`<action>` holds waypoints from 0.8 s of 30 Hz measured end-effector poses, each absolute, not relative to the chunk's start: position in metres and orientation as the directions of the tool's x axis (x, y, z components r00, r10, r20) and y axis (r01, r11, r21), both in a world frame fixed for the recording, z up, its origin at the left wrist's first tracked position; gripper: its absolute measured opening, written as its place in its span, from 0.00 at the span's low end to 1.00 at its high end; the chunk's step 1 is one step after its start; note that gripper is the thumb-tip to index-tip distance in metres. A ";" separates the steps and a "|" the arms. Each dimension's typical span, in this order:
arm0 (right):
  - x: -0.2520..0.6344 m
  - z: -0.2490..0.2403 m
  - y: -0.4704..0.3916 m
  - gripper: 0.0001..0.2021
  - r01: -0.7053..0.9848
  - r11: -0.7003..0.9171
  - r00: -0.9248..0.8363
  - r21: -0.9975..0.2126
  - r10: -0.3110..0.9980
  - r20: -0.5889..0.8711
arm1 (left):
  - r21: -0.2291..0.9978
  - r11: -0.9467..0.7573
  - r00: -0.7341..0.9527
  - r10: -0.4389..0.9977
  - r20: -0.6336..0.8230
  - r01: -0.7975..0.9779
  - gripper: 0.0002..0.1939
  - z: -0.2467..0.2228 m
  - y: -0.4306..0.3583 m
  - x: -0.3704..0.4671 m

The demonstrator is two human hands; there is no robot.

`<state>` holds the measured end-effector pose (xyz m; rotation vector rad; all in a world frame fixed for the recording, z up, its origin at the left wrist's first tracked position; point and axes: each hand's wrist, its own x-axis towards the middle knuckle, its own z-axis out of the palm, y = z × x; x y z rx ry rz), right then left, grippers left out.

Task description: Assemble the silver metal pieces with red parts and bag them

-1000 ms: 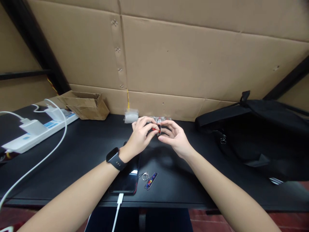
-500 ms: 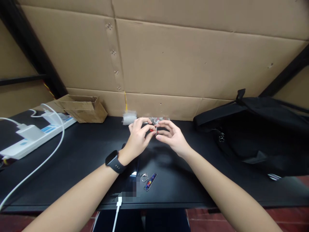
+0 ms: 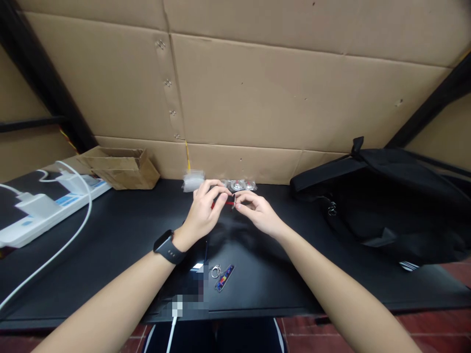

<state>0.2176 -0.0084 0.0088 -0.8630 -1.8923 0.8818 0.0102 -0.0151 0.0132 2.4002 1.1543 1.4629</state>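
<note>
My left hand (image 3: pixel 206 211) is closed, thumb and fingers pinching a thin red strap (image 3: pixel 229 202) that stretches across toward my other hand. At its far end is a small, thin, pale disc (image 3: pixel 234 201), seen nearly edge-on. My right hand (image 3: pixel 259 214) pinches this disc between thumb and fingertips. Both hands are raised over the middle of the black table. Below them lies a keychain with a long, colourful blue and red charm (image 3: pixel 224 278) and a metal ring (image 3: pixel 216 271). The fingers partly hide the strap.
Round items in clear packets (image 3: pixel 238 185) lie by the cardboard wall, beside a stack of clear bags (image 3: pixel 194 181). An open cardboard box (image 3: pixel 128 171) and a white power strip (image 3: pixel 40 223) stand left. A black backpack (image 3: pixel 397 206) lies right. A white cable (image 3: pixel 171 333) reaches a dark device.
My hands have drawn slightly apart, and the red strap now shows stretched between them. The disc has turned more edge-on. The whole view has shifted a little.
</note>
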 end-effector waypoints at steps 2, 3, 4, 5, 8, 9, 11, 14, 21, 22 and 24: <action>0.221 0.010 -0.008 0.08 0.306 0.550 -0.402 -0.777 0.814 0.419 | 0.447 -0.712 0.310 0.663 0.682 0.541 0.15 0.013 -0.014 0.009; 0.222 0.011 -0.008 0.06 0.341 0.574 -0.410 -0.744 0.803 0.432 | 0.422 -0.717 0.364 0.665 0.652 0.555 0.17 0.013 -0.014 0.009; 0.224 0.012 -0.008 0.05 0.367 0.597 -0.418 -0.713 0.791 0.447 | 0.385 -0.720 0.418 0.666 0.619 0.577 0.19 0.011 -0.014 0.009; 0.225 0.012 -0.008 0.04 0.386 0.615 -0.422 -0.688 0.781 0.461 | 0.347 -0.720 0.462 0.667 0.584 0.601 0.21 0.010 -0.013 0.009; 0.227 0.011 -0.006 0.04 0.430 0.626 -0.417 -0.650 0.777 0.472 | 0.293 -0.698 0.514 0.693 0.505 0.653 0.22 0.003 -0.010 0.009; 0.227 0.010 -0.005 0.04 0.445 0.626 -0.414 -0.641 0.778 0.472 | 0.292 -0.688 0.516 0.705 0.486 0.665 0.22 0.000 -0.009 0.009; 0.228 0.006 -0.002 0.04 0.471 0.631 -0.415 -0.616 0.775 0.476 | 0.292 -0.670 0.516 0.724 0.458 0.682 0.23 -0.003 -0.005 0.006; 0.229 0.000 0.001 0.04 0.513 0.641 -0.430 -0.571 0.768 0.476 | 0.286 -0.660 0.518 0.735 0.438 0.695 0.22 -0.006 0.000 0.002; 0.232 -0.001 0.004 0.05 0.550 0.648 -0.444 -0.527 0.761 0.472 | 0.262 -0.647 0.516 0.743 0.425 0.716 0.20 -0.009 -0.002 0.007; 0.233 0.000 0.005 0.05 0.555 0.648 -0.442 -0.522 0.761 0.474 | 0.259 -0.648 0.517 0.743 0.426 0.717 0.20 -0.008 -0.003 0.007; 0.236 0.002 0.007 0.05 0.575 0.646 -0.435 -0.502 0.761 0.482 | 0.258 -0.650 0.516 0.740 0.433 0.715 0.24 -0.004 -0.003 0.003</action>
